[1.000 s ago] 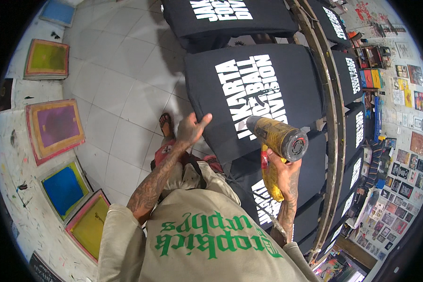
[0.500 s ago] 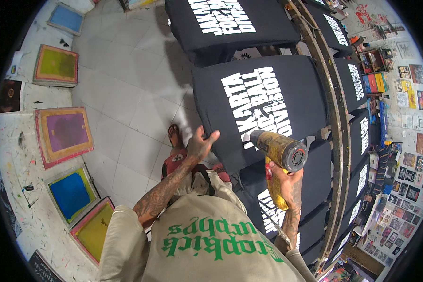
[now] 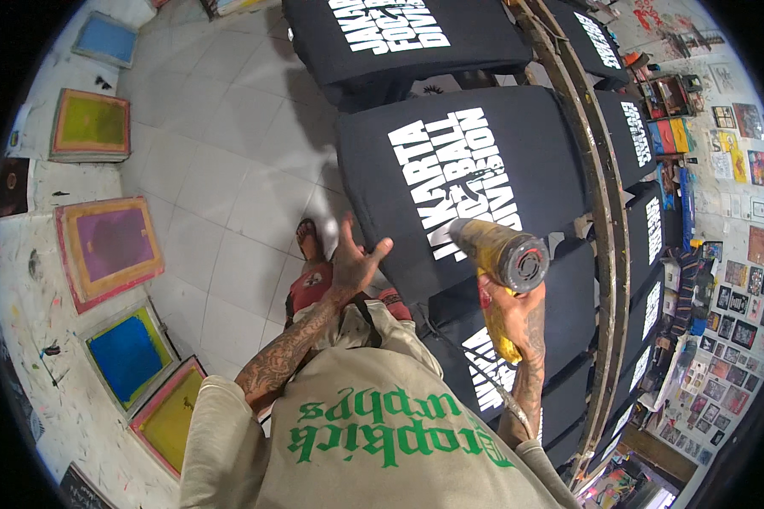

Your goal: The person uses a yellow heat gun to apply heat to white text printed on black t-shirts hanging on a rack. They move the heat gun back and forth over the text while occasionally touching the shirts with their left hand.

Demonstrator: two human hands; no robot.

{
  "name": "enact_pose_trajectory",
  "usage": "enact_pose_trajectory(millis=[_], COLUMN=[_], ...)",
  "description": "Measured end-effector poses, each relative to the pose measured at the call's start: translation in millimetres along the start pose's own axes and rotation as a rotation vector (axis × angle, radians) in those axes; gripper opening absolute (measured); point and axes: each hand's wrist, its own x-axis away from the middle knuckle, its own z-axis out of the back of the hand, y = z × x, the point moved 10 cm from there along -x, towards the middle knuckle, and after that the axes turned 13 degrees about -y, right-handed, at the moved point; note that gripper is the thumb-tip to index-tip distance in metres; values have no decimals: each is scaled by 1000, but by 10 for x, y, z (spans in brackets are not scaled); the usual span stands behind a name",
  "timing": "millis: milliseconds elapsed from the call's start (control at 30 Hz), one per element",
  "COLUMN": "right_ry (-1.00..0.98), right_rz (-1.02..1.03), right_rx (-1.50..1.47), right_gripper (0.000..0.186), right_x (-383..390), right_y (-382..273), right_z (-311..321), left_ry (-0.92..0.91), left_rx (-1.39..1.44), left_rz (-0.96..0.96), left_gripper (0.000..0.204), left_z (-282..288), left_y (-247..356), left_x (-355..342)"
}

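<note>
My right hand (image 3: 518,312) is wrapped round the handle of a yellow and black heat gun (image 3: 482,246). Its nozzle hangs over the lower part of the white lettering (image 3: 484,182) printed on a black T-shirt (image 3: 535,144). That shirt lies stretched flat over a board, and whether the nozzle touches the print I cannot tell. A cord (image 3: 450,332) runs from the tool's side past my right wrist. Beside the shirt's near left corner, my left hand (image 3: 354,270) is open and holds nothing, thumb and fingers spread.
More black printed shirts lie on boards ahead (image 3: 458,59), nearer me (image 3: 475,373) and beyond a long metal rail (image 3: 598,187) on the right. Framed screens (image 3: 110,242) lean along the left wall. Pale floor tiles (image 3: 204,144) lie between. Small pictures (image 3: 738,339) cover the right wall.
The whole view has shifted slightly, so the shirts sit a little higher and further left. My left hand's fingers have spread and point up more. The heat gun stays over the lettering.
</note>
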Motion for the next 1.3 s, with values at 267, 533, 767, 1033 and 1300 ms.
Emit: enact_pose_trajectory(millis=[267, 533, 767, 1033, 1300], right_ry=[71, 138, 163, 218, 237], right_rz=[-6, 50, -58, -77, -36], right_rx=[-14, 4, -4, -84, -129], right_gripper=[41, 41, 40, 42, 40], right_x=[-1, -68, 71, 93, -42], right_y=[-81, 25, 185, 290, 99], right_z=[-23, 104, 119, 152, 81], left_ry=[93, 132, 42, -422, -468], left_rx=[-4, -386, -1090, -1398, -1352], left_rz=[-42, -48, -378, -566, -562], left_gripper=[110, 115, 97, 88, 80], left_z=[169, 289, -109, -332, -152], left_y=[-139, 562, 997, 692, 932], left_x=[-241, -195, 28, 390, 141])
